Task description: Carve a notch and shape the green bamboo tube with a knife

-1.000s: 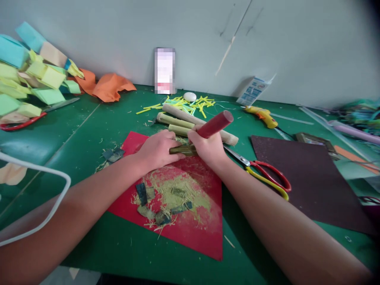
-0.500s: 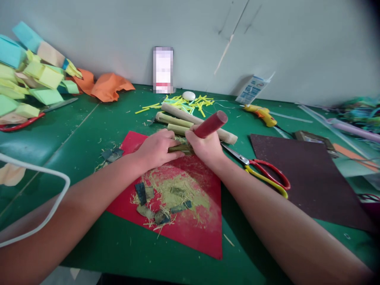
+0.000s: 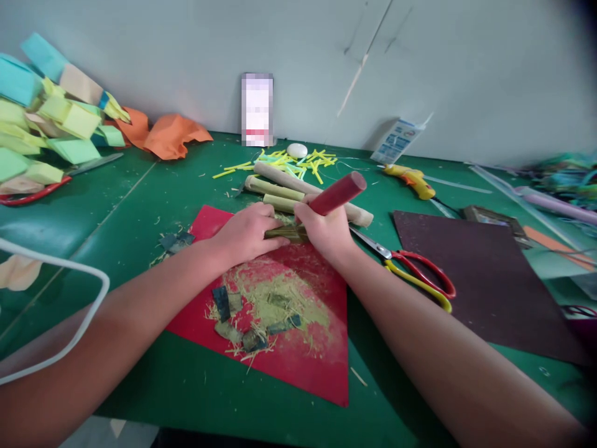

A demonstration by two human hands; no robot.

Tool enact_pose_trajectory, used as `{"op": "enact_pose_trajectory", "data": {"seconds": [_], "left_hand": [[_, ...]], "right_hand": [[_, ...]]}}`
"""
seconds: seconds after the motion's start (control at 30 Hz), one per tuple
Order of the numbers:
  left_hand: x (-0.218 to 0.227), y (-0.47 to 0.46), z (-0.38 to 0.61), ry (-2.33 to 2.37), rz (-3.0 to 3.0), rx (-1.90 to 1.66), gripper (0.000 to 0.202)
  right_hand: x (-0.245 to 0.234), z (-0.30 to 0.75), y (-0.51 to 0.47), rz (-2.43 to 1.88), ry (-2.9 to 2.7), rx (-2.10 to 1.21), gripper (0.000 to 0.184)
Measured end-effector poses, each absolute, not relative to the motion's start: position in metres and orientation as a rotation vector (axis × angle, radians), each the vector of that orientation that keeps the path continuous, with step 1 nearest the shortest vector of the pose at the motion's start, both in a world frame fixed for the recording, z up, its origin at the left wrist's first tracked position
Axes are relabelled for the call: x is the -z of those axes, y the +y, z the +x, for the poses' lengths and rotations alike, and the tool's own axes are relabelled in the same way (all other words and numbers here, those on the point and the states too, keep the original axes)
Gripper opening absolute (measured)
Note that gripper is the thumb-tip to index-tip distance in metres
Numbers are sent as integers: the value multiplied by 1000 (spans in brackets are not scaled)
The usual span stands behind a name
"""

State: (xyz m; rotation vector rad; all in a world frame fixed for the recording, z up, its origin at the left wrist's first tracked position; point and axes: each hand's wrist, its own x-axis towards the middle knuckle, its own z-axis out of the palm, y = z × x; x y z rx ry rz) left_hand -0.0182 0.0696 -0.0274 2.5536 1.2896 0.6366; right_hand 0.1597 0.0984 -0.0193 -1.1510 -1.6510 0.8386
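Note:
My left hand (image 3: 249, 231) is closed around a greenish-brown stalk piece (image 3: 285, 233), pressing it down on the red sheet (image 3: 321, 386). In my right hand (image 3: 329, 230) is a tool with a thick red round handle (image 3: 340, 191); the handle slants up to the right. The tool's working end is hidden at the stalk, under my fingers. Just beyond the hands lie a short pale-green stalk (image 3: 282, 204) and a longer tan one (image 3: 317, 188). Pale shavings and dark-green scraps (image 3: 254, 339) are scattered on the near part of the sheet.
Scissors with red and yellow handles (image 3: 422, 280) lie right of my right wrist, by a dark brown board (image 3: 476, 280). Behind are yellow strips (image 3: 321, 163), a white egg-shaped object (image 3: 297, 150), a phone (image 3: 257, 109) and a yellow glue gun (image 3: 410, 179). Folded paper (image 3: 74, 121) is piled left.
My right hand and the red-handled tool have shifted slightly to the right along the stalk. My left hand stays in the same place on the stalk.

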Motion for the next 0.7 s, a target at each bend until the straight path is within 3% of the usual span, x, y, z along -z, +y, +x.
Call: {"op": "enact_pose_trajectory", "data": {"seconds": [0.5,0.7], "left_hand": [[29,73,-21,1192,2543,-688,22],[31,74,-22,1213,2533,-707,22]], "right_hand": [[18,158,88,-1094,-1830,-869,27],[19,159,92,-1116,-1639,-842,25]]}}
